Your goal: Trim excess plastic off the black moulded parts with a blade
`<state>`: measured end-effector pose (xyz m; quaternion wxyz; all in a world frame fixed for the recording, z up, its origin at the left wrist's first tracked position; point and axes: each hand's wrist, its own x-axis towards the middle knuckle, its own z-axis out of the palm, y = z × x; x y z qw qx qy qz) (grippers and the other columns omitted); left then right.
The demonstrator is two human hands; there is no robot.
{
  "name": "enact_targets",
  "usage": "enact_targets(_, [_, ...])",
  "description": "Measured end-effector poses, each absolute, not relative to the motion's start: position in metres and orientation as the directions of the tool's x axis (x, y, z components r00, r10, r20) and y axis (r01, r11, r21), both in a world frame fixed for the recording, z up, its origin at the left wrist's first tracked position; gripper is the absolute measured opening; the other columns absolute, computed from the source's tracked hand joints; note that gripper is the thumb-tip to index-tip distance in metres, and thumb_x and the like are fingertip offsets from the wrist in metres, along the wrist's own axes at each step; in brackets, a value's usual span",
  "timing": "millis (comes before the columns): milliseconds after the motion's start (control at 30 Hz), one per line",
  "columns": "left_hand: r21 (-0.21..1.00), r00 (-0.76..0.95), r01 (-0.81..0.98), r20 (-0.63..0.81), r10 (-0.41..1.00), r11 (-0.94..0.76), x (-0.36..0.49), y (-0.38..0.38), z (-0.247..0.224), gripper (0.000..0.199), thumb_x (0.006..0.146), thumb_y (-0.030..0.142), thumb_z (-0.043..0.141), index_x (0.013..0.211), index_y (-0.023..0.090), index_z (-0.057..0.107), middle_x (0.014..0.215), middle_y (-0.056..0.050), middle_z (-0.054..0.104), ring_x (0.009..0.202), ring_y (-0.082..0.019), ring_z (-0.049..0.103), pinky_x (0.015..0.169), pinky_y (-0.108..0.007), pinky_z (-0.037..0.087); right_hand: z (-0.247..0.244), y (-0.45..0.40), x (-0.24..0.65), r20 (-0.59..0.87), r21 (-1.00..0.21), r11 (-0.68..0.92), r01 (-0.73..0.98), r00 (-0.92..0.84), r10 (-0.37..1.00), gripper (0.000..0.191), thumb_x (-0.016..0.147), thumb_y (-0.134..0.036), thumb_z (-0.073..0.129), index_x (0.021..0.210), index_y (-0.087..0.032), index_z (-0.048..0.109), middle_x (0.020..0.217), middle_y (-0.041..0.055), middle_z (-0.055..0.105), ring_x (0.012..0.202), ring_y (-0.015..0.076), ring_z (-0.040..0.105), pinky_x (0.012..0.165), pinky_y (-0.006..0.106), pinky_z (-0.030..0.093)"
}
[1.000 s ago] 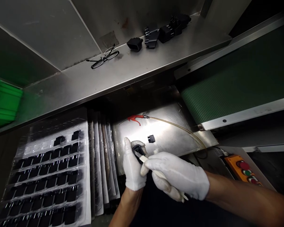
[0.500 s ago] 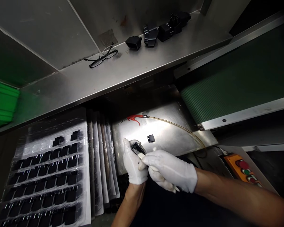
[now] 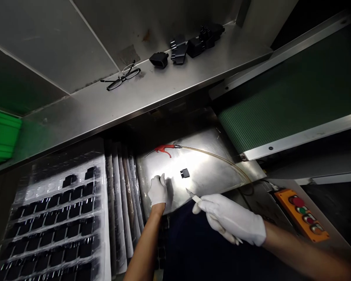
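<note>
steel bench [image 3: 210, 171]: r hand [image 3: 234, 220] grips knife [image 3: 193, 196], l hand [image 3: 158, 190] fisted.

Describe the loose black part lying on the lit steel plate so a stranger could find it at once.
Start at the bright steel plate below the long shelf. Between the red air gun and the right hand lies one small black part. Unlike the trayed parts at left, it lies alone on bare metal.
</note>
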<state>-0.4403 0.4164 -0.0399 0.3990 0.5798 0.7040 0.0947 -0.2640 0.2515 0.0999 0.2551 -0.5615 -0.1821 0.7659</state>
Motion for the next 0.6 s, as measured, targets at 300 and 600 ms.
enact_targets(300, [0.446, 0.261, 0.893, -0.424, 0.868, -0.05, -0.436, 0.409, -0.065, 0.055, 0.088, 0.049, 0.065, 0.129, 0.014, 0.054, 0.138, -0.024, 0.052, 0.138, -0.045, 0.039, 0.111, -0.054, 0.035, 0.076, 0.219, -0.256, -0.78, -0.583, -0.778, -0.233, -0.104, 0.616, 0.039, 0.104, -0.046, 0.034, 0.113, -0.014, 0.055, 0.049, -0.0083, 0.046, 0.029, 0.0095, 0.039, 0.028, 0.013, 0.031])
enact_targets(600, [0.534, 0.24, 0.82, -0.648, 0.722, 0.206, -0.326, 0.415, -0.082, 0.036, 0.093, 0.045, 0.063, 0.11, 0.014, 0.064, 0.11, -0.009, 0.068, 0.1, -0.021, 0.066, 0.093, -0.044, 0.054, 0.08, 0.203, -0.259, -0.775, -0.617, -0.757, -0.215, -0.001, 0.632, 0.036, 0.107, -0.033, 0.025, 0.117, -0.013, 0.053, 0.048, -0.009, 0.043, 0.031, 0.0089, 0.036, 0.029, 0.012, 0.03])
